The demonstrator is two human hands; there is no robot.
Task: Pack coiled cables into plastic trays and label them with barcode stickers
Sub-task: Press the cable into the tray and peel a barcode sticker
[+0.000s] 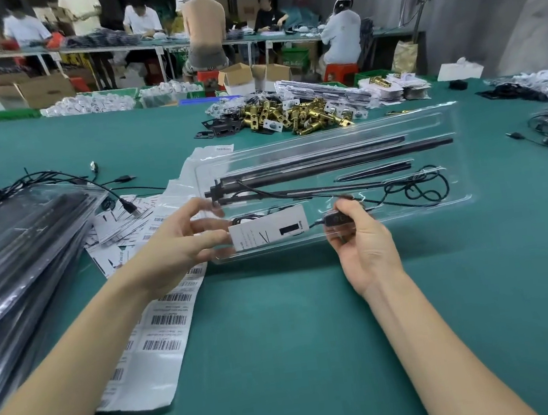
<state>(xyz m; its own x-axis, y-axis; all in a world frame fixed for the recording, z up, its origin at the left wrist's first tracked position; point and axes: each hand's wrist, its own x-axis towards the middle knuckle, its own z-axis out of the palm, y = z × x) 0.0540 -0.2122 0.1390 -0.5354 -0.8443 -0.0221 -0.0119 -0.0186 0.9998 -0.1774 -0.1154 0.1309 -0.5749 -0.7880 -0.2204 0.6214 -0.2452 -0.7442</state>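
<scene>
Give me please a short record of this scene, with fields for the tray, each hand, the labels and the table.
tray: clear plastic tray, holds black rods and a loose cable
card: white card at the tray's near left end
left hand: left hand grips the tray's left end by the card
right hand: right hand pinches the black cable switch
labels: barcode sheets under the left arm
table: green table

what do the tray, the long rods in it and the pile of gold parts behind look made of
Tray: thin clear plastic, glossy; the table shows through it and its moulded ridges catch glare.
Rods: matte black, straight and rigid, probably painted metal, though hard plastic is possible.
Gold parts: shiny brass-coloured metal, likely plated, with bright reflections.
</scene>
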